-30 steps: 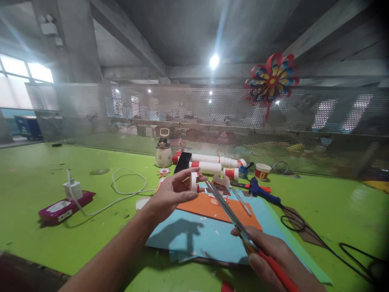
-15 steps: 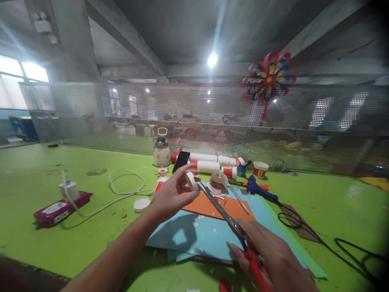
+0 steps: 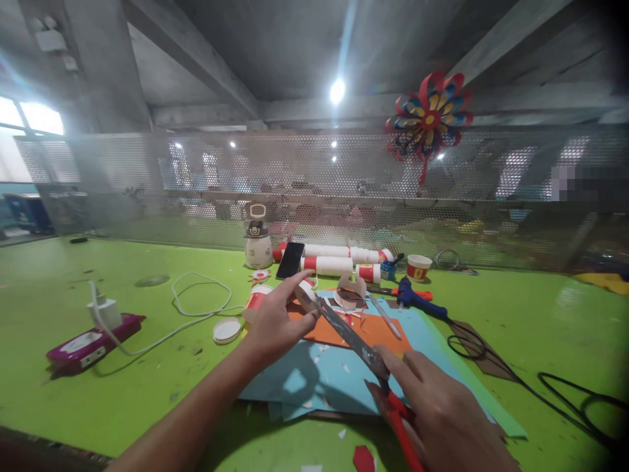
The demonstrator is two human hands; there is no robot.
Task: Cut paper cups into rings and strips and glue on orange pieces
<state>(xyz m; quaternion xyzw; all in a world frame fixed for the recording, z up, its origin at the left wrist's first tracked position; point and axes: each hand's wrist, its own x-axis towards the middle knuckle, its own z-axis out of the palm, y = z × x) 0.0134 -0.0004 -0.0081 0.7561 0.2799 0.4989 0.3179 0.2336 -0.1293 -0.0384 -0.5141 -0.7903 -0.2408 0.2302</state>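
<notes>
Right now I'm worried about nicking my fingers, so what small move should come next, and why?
I'd probably ease the left hand's thumb back a little before closing the scissors: their tips reach the small white piece it holds, close beside the thumb and fingertips.

The red scissor handles [image 3: 403, 438] were partly covered by the right hand [image 3: 437, 408] and cut off below; shapes [image 3: 309, 213] behind the mesh [image 3: 275, 164] were blurred.

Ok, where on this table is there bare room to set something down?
Bare green lies right of the glue gun, beyond its black cord, and between the purple power strip and left forearm. Crowded: behind the left hand, with phone, stacked cups and bottle.
</notes>
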